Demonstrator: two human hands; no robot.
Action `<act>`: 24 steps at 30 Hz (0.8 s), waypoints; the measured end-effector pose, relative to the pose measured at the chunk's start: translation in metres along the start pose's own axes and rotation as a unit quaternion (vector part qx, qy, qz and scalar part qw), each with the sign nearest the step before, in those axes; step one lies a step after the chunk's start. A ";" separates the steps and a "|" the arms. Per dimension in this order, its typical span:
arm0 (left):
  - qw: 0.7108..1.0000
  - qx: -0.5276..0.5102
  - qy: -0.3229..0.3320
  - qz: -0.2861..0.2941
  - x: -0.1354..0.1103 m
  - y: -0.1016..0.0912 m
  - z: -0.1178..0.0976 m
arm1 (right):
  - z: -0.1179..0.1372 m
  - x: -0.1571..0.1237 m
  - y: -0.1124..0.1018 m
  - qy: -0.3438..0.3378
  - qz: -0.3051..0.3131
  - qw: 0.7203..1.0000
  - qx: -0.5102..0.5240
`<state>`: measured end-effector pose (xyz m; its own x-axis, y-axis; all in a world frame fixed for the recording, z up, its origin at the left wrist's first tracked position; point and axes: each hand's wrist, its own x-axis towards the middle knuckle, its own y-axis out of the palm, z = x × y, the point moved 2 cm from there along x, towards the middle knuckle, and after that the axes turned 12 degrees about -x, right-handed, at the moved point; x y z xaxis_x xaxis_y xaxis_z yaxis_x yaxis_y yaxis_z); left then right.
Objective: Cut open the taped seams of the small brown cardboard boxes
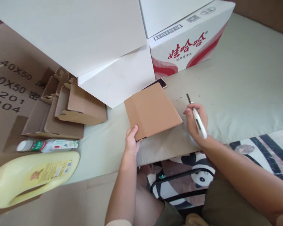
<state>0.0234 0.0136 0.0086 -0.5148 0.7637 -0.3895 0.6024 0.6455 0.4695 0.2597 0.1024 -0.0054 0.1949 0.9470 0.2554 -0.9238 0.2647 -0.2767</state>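
Note:
My left hand (pixel 132 140) grips the near left corner of a flat brown cardboard box (pixel 154 110), its thumb on top and the other fingers hidden beneath. To the right of the box, my right hand (pixel 196 121) is closed around a white utility knife (pixel 200 125). The knife's dark blade is out and points away from me, apart from the cardboard. Behind the box, a phone (pixel 162 83) lies partly covered.
White cartons (pixel 117 75) stand at the back, one with red lettering (pixel 187 47). Folded brown boxes (pixel 68 110), a clear bottle (pixel 54 145) and a yellow jug (pixel 37 175) are at left. A pale cloth (pixel 247 81) covers the table. Below is a panda-print surface (pixel 200 177).

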 end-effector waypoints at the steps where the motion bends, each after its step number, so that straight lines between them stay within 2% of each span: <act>1: 1.000 -0.001 -0.001 0.002 0.000 0.001 0.000 | 0.002 -0.003 -0.001 -0.057 0.002 0.998 -0.021; 4: 1.000 0.000 -0.001 0.003 -0.002 0.003 0.000 | 0.009 -0.013 0.000 -0.233 0.001 0.970 -0.071; 5: 1.000 0.001 -0.002 0.000 -0.002 0.003 0.000 | 0.010 -0.015 0.002 -0.275 0.005 0.957 -0.093; 7: 1.000 0.004 -0.007 -0.001 -0.002 0.003 -0.001 | 0.013 -0.018 0.006 -0.312 0.019 0.942 -0.125; 9: 1.000 0.008 -0.017 0.004 -0.003 0.003 -0.001 | 0.016 -0.017 0.007 -0.330 0.018 0.936 -0.126; 15: 0.999 0.018 -0.035 0.002 -0.001 0.001 0.000 | 0.020 -0.015 0.003 -0.347 -0.047 0.930 -0.114; 21: 0.999 0.006 -0.034 0.010 -0.001 0.001 0.001 | 0.024 -0.019 0.002 -0.347 -0.010 0.929 -0.129; 24: 0.999 0.002 -0.035 0.013 -0.001 0.001 0.001 | 0.033 -0.021 0.001 -0.372 0.012 0.915 -0.157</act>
<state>0.0251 0.0136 0.0083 -0.4543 0.7790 -0.4321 0.6171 0.6251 0.4780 0.2438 0.0763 0.0196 -0.2108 0.5974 0.7737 -0.7615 0.3960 -0.5132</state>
